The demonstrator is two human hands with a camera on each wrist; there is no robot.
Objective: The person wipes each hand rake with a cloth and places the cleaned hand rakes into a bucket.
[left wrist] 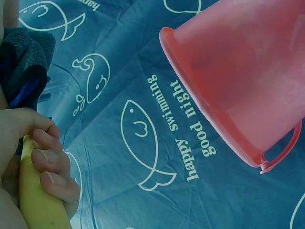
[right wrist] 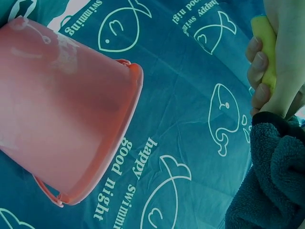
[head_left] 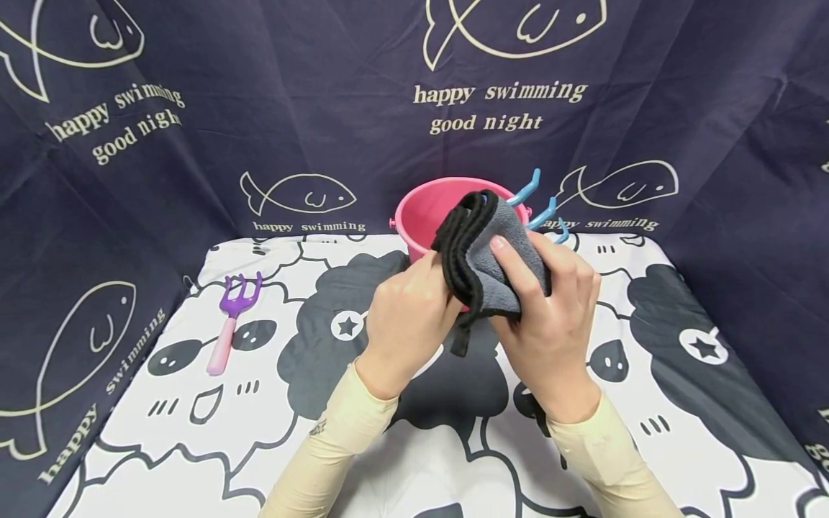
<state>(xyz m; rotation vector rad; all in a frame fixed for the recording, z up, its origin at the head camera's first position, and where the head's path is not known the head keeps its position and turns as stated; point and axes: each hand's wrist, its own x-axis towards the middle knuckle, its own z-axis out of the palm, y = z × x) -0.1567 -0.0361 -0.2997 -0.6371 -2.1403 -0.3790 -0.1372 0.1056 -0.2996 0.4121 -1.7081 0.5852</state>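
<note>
- The left hand [head_left: 408,309] grips a yellow handle [left wrist: 40,191].
- The right hand [head_left: 553,316] holds a grey cloth [head_left: 486,266]; blue prongs [head_left: 545,214] stand beyond it.
- Behind them is a pink bucket [head_left: 421,208].

Dark navy fabric walls [head_left: 363,86] printed with pale fish and lettering, white cartoon-patterned cloth [head_left: 181,460] below

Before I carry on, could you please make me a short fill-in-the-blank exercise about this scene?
1. The right hand holds a grey cloth with ____ edging.
2. The left hand grips a ____ handle.
3. The prongs showing past the cloth are ____.
4. In the head view, the toy fork lies to the ____ of the bucket.

Missing words: black; yellow; blue; left.
</note>
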